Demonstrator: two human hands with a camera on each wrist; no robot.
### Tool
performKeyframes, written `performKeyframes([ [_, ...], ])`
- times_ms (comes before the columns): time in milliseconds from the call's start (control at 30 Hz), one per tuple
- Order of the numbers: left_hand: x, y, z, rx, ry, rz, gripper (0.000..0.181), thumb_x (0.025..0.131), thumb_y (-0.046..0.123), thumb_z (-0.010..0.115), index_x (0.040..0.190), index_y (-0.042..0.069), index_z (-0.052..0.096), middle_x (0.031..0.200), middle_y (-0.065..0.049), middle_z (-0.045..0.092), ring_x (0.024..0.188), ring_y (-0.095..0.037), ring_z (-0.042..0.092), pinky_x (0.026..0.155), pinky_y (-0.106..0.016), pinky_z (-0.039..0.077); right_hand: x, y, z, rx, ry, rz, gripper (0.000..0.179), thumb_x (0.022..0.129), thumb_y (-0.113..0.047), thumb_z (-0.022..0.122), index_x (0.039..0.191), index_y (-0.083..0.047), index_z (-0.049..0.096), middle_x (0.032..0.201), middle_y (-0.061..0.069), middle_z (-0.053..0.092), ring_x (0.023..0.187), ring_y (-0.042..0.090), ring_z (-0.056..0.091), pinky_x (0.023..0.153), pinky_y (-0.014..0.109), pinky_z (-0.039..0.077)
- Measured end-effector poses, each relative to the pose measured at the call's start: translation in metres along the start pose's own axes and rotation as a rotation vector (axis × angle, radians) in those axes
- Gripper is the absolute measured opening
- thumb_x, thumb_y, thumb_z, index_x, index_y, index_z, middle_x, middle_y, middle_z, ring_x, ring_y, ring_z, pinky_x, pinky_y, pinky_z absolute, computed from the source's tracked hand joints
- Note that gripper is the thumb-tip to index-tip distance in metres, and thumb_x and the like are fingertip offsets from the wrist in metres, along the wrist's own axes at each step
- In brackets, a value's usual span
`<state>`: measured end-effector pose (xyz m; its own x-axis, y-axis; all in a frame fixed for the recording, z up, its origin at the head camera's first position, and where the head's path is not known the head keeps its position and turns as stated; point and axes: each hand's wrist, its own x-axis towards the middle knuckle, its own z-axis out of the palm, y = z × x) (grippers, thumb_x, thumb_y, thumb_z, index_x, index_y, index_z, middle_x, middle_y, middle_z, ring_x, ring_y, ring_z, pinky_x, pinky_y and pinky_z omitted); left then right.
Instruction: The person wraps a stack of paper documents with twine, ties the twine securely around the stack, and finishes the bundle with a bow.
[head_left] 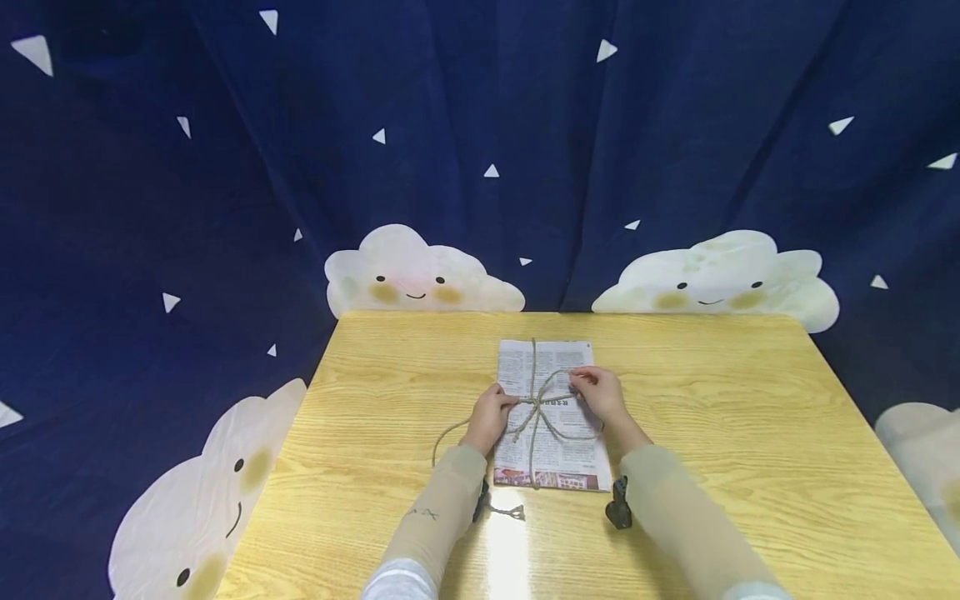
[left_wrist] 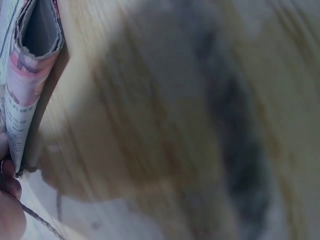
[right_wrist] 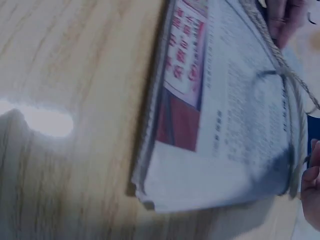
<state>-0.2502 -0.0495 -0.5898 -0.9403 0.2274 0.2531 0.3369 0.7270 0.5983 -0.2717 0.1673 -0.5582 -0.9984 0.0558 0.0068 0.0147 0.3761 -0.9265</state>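
Note:
A folded newspaper bundle (head_left: 564, 457) lies on the table, with twine (head_left: 537, 402) crossed over it and tied in a bow near its middle. My left hand (head_left: 489, 417) pinches a strand of the twine at the bundle's left edge, and a loose tail trails left from it. At the right side, my right hand (head_left: 602, 396) pinches the bow's upper right loop between thumb and fingers. In the left wrist view, the newspaper's folded edge (left_wrist: 30, 82) stands above the left fingers (left_wrist: 10, 187). The right wrist view shows the twine (right_wrist: 280, 60) running across the printed sheet.
A wooden table (head_left: 390, 358) carries the bundle. A short braided cord end (head_left: 508, 511) and dark straps (head_left: 619, 504) hang by the wrists. Behind the table hangs a dark blue curtain (head_left: 450, 100) with cloud shapes along the table's back edge.

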Motion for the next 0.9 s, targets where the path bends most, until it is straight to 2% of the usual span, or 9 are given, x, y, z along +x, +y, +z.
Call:
performKeyframes([
  [233, 0.000, 0.001, 0.000, -0.003, 0.000, -0.011, 0.014, 0.083, 0.003, 0.063, 0.094, 0.004, 0.072, 0.079, -0.003, 0.050, 0.072, -0.015, 0.048, 0.066, -0.025, 0.047, -0.002, 0.007, 0.007, -0.030, -0.086, -0.019, 0.028, 0.089, -0.001, 0.055, 0.116, 0.008, 0.057, 0.106, 0.026, 0.061, 0.085, 0.032, 0.064, 0.069, 0.024, 0.054],
  [333, 0.000, 0.001, 0.000, -0.004, -0.005, -0.025, 0.014, 0.083, 0.003, 0.063, 0.094, 0.004, 0.072, 0.079, -0.002, 0.050, 0.072, -0.014, 0.048, 0.066, -0.025, 0.046, -0.007, 0.007, 0.001, -0.080, -0.044, -0.028, 0.029, 0.090, -0.002, 0.053, 0.117, 0.005, 0.057, 0.113, 0.025, 0.058, 0.089, 0.032, 0.063, 0.068, 0.025, 0.053],
  [400, 0.000, 0.001, -0.001, -0.011, -0.009, -0.033, 0.014, 0.084, 0.004, 0.063, 0.095, 0.004, 0.072, 0.080, -0.002, 0.050, 0.072, -0.014, 0.048, 0.066, -0.025, 0.046, -0.013, 0.004, -0.006, -0.178, 0.029, -0.010, 0.026, 0.089, -0.004, 0.052, 0.112, 0.004, 0.061, 0.106, 0.023, 0.061, 0.084, 0.030, 0.062, 0.062, 0.025, 0.051],
  [467, 0.001, 0.001, -0.001, -0.020, -0.011, -0.038, 0.014, 0.084, 0.004, 0.063, 0.095, 0.003, 0.071, 0.080, -0.002, 0.050, 0.072, -0.014, 0.048, 0.065, -0.025, 0.046, -0.021, 0.002, -0.014, -0.302, 0.073, 0.055, 0.023, 0.087, -0.009, 0.054, 0.103, 0.004, 0.063, 0.093, 0.018, 0.063, 0.072, 0.025, 0.060, 0.055, 0.024, 0.047],
  [533, 0.001, 0.001, -0.001, -0.028, -0.010, -0.039, 0.014, 0.084, 0.004, 0.063, 0.095, 0.003, 0.071, 0.080, -0.002, 0.050, 0.071, -0.014, 0.048, 0.065, -0.025, 0.046, -0.029, 0.001, -0.021, -0.381, 0.066, 0.141, 0.020, 0.084, -0.014, 0.057, 0.087, 0.004, 0.064, 0.076, 0.014, 0.063, 0.061, 0.019, 0.056, 0.048, 0.024, 0.042],
  [633, 0.000, 0.001, -0.001, -0.034, -0.010, -0.042, 0.014, 0.084, 0.004, 0.063, 0.095, 0.003, 0.071, 0.080, -0.002, 0.050, 0.071, -0.014, 0.048, 0.065, -0.025, 0.046, -0.038, 0.003, -0.030, -0.438, -0.012, 0.254, 0.028, 0.081, -0.023, 0.061, 0.066, 0.000, 0.058, 0.057, 0.005, 0.056, 0.050, 0.015, 0.047, 0.043, 0.023, 0.037],
  [700, 0.000, 0.001, -0.001, -0.033, -0.012, -0.043, 0.014, 0.084, 0.004, 0.063, 0.095, 0.003, 0.072, 0.080, -0.002, 0.050, 0.071, -0.013, 0.047, 0.064, -0.025, 0.046, -0.040, 0.005, -0.033, -0.426, -0.052, 0.296, 0.030, 0.080, -0.024, 0.062, 0.061, -0.001, 0.057, 0.054, 0.004, 0.054, 0.050, 0.016, 0.045, 0.044, 0.024, 0.036],
  [767, 0.000, 0.000, 0.000, -0.029, -0.016, -0.046, 0.014, 0.084, 0.004, 0.063, 0.095, 0.004, 0.072, 0.079, -0.002, 0.049, 0.071, -0.012, 0.047, 0.064, -0.024, 0.046, -0.040, 0.006, -0.033, -0.369, -0.065, 0.308, 0.029, 0.082, -0.022, 0.061, 0.068, 0.003, 0.060, 0.060, 0.006, 0.056, 0.056, 0.016, 0.047, 0.048, 0.023, 0.039],
  [900, 0.000, 0.000, 0.000, -0.032, -0.012, -0.047, 0.015, 0.084, 0.004, 0.063, 0.095, 0.004, 0.072, 0.079, -0.001, 0.049, 0.070, -0.012, 0.046, 0.063, -0.023, 0.045, -0.031, 0.006, -0.028, -0.088, 0.006, 0.274, 0.027, 0.089, -0.018, 0.057, 0.098, 0.007, 0.061, 0.082, 0.016, 0.063, 0.065, 0.017, 0.055, 0.056, 0.022, 0.047],
])
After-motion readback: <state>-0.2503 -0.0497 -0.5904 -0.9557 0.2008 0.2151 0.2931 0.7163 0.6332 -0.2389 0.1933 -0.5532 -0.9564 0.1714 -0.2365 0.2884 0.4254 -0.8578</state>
